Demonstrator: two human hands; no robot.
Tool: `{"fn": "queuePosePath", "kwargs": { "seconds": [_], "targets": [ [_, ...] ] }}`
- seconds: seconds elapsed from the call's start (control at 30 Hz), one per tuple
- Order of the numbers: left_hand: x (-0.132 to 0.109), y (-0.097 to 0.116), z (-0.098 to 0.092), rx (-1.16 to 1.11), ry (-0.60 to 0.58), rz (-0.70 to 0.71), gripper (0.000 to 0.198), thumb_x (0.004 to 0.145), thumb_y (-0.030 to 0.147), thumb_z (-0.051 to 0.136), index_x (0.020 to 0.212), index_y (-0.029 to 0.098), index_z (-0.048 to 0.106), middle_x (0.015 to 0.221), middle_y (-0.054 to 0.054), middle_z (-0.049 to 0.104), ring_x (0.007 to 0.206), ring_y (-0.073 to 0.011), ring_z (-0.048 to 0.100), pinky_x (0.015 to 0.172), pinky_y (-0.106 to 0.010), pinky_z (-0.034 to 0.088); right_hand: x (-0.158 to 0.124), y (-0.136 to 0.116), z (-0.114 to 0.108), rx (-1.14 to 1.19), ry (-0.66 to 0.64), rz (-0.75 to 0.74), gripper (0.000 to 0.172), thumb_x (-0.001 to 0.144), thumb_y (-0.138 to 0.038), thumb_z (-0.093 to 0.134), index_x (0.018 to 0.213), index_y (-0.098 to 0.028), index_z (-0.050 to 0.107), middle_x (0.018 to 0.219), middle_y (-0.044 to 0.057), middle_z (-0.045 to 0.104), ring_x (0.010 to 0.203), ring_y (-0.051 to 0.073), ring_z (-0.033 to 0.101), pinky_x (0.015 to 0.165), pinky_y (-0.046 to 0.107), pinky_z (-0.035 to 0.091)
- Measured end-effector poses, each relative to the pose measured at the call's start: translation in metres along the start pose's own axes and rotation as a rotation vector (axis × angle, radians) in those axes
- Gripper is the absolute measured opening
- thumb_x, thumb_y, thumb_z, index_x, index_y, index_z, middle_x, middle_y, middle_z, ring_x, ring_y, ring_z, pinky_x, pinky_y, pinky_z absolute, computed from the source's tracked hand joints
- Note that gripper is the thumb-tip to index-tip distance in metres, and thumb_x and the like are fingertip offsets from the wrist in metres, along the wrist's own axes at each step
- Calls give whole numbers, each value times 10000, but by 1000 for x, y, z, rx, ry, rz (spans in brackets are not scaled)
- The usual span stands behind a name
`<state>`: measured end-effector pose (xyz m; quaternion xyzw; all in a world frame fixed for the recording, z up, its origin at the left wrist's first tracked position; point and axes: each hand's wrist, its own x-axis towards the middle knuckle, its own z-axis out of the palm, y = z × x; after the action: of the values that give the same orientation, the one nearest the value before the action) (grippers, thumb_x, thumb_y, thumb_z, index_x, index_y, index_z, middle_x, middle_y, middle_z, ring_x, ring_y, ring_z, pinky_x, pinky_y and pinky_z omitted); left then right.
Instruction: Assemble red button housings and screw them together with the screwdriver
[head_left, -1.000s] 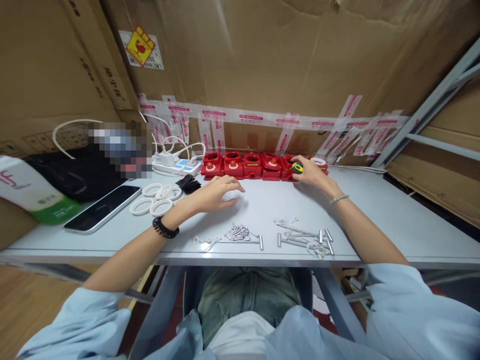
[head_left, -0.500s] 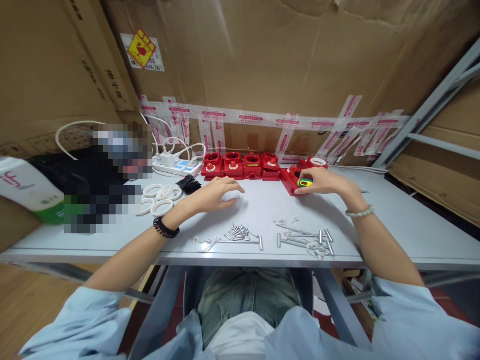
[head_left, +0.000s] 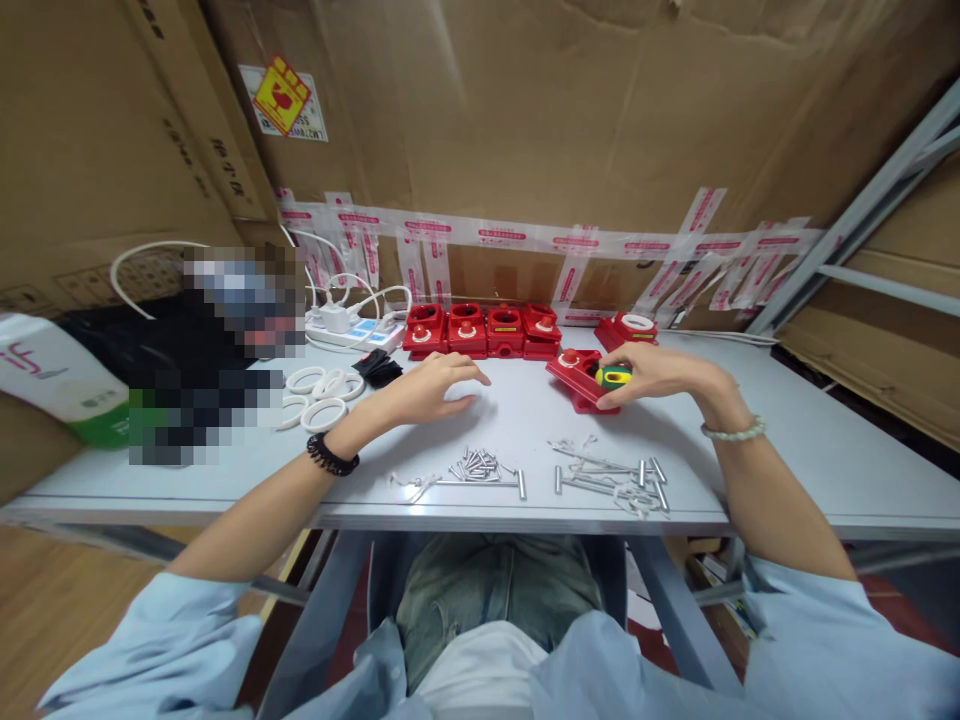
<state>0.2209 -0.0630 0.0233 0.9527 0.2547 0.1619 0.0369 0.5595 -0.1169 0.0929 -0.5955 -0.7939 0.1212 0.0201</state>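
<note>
My right hand (head_left: pixel 649 372) is closed at the right edge of a red housing (head_left: pixel 574 372), which is tilted above the table. A green and yellow screwdriver handle (head_left: pixel 615 377) lies within the same grip; its shaft is hidden by the hand. The red housing has a round red knob with a white ring on top. Over the table at the left, my left hand (head_left: pixel 439 388) is open with its fingers loosely spread, holding nothing. Between me and the hands lie a pile of small screws (head_left: pixel 478 465) and metal T-shaped rods (head_left: pixel 607 480) with white strings.
Several red housings (head_left: pixel 466 332) stand in a row at the back; another housing (head_left: pixel 626 330) bears a white ring. White rings (head_left: pixel 325 415) and black packets (head_left: pixel 379 368) lie left, near a power strip (head_left: pixel 364 333). Cardboard (head_left: pixel 510 120) walls the back; a metal frame (head_left: pixel 862 215) stands right.
My right hand has drawn the red housing toward me and away from the back row, with the screwdriver handle moving along. The left hand has stayed in place.
</note>
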Motion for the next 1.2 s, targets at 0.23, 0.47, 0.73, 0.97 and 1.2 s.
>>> {"fn": "queuePosePath", "kwargs": {
  "seconds": [0.23,0.47,0.73,0.97,1.2],
  "targets": [
    [0,-1,3,2,4,15,289,948,341,492,1179,206,601,1151,-90,651,1052,-242,600,936,-429,428,0,-9,3,31,-132,-61,482,654,-636,710,639,-198,509,627,-37,395,592,110,317,549,283,226],
    [3,-1,6,-67,31,37,501,921,366,531,1389,208,450,1368,-131,525,1264,-282,496,1048,-474,422,15,-30,25,148,-73,-318,382,703,-498,738,684,-192,512,689,-32,484,645,120,415,597,274,312],
    [10,-13,18,-236,-79,51,955,703,320,703,1517,206,218,1569,-182,314,1426,-362,355,1155,-550,325,31,-50,48,223,90,-542,160,674,-206,721,811,-195,639,1033,49,671,940,204,597,883,351,440],
    [8,-12,14,-251,-132,11,728,746,367,682,1401,206,409,1371,-157,523,1250,-330,530,1059,-519,431,29,-44,47,392,198,-583,184,736,-318,753,838,-175,699,1027,83,672,930,198,633,900,364,483],
    [7,12,5,-207,-90,-28,986,697,633,746,1486,218,325,1502,-170,389,1383,-353,374,1133,-527,330,27,-44,46,452,313,-460,298,732,-428,769,845,-165,687,885,52,676,811,174,596,786,326,467]
  ]
}}
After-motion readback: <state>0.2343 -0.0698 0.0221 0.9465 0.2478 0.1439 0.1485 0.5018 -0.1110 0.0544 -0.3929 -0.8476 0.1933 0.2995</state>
